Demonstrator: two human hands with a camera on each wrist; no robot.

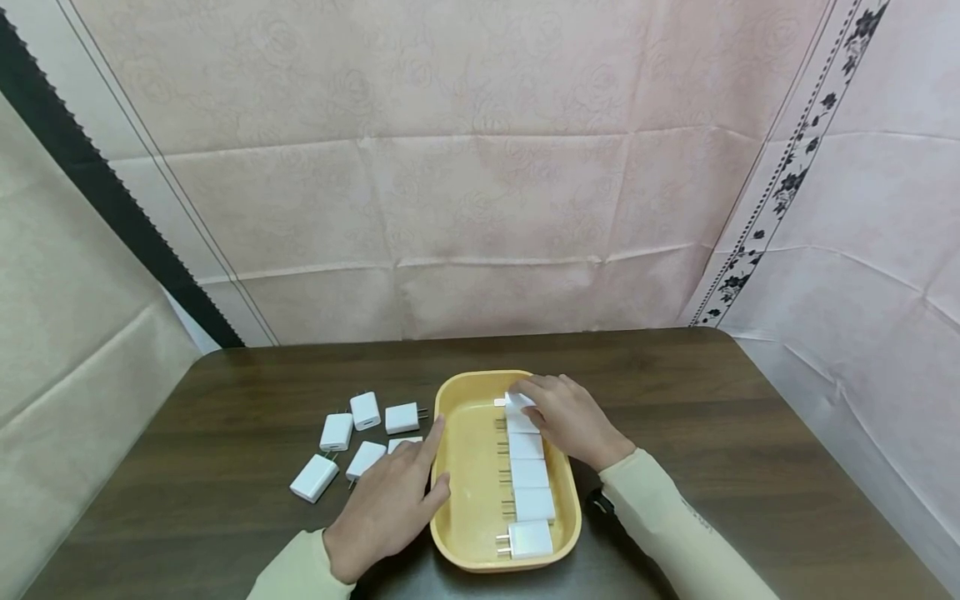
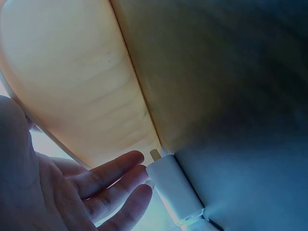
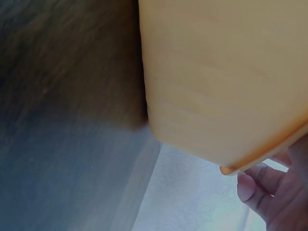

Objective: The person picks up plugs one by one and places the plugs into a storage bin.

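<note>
Pinching far charger [image 1: 518,400] w/ R hand [image 1: 566,417], w/ L hand [image 1: 393,500] empty & loosely spread by tray [image 1: 472,475] rim, could skew charger row [image 1: 529,473] by pressing too hard.

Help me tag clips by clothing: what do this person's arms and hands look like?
The left hand and right hand are ungloved. The left sleeve and right sleeve are pale yellowish green, reaching the wrists. The right one bears small dark marks, too faint to read. A small black object shows beside that sleeve, mostly hidden.
</note>
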